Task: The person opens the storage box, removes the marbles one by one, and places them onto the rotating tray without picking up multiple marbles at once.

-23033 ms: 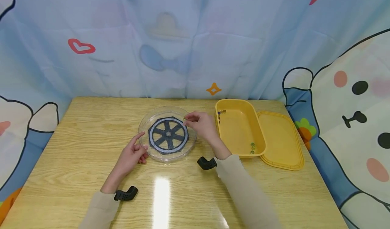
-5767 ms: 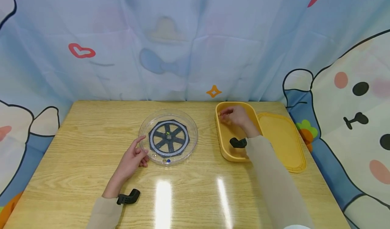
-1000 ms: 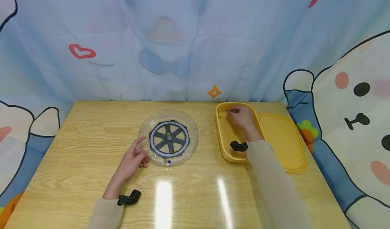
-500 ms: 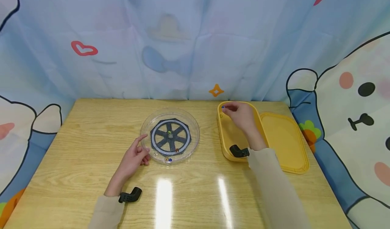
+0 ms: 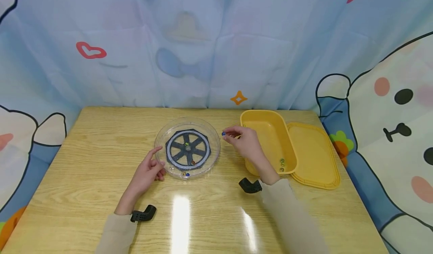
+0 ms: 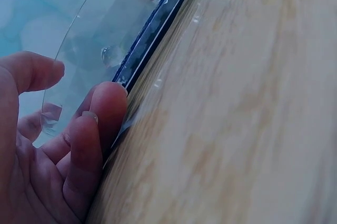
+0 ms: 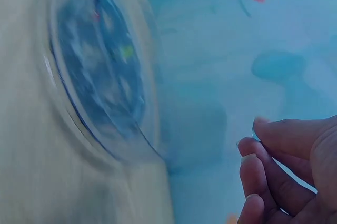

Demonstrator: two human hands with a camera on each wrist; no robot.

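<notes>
My right hand [image 5: 245,143] pinches a small blue marble [image 5: 223,133] between thumb and fingertips, just right of a round clear plastic dish [image 5: 215,159]. The right wrist view mostly hides that marble behind the fingers. My left hand [image 5: 147,170] holds the dish's left edge, its index fingertip on the rim; in the left wrist view, curled fingers [image 6: 108,105] meet its base. A dark spoked wheel pattern [image 5: 176,157] shows in the dish. Inside lie a green marble [image 5: 186,144] at the centre, a reddish marble [image 5: 193,163], a clear one [image 5: 171,168], and yellow and blue ones [image 5: 187,174] near the front.
An open yellow box [image 5: 267,141] stands right of the dish, with several green marbles [image 5: 282,161] at its near end and one at its far left. Its yellow lid [image 5: 316,154] lies beside it. A printed curtain [image 5: 203,58] hangs behind the wooden table [image 5: 111,145].
My right hand has left the yellow box and moved left to the dish with the blue marble. The reddish marble has shifted inside the dish. My left hand stays at the rim.
</notes>
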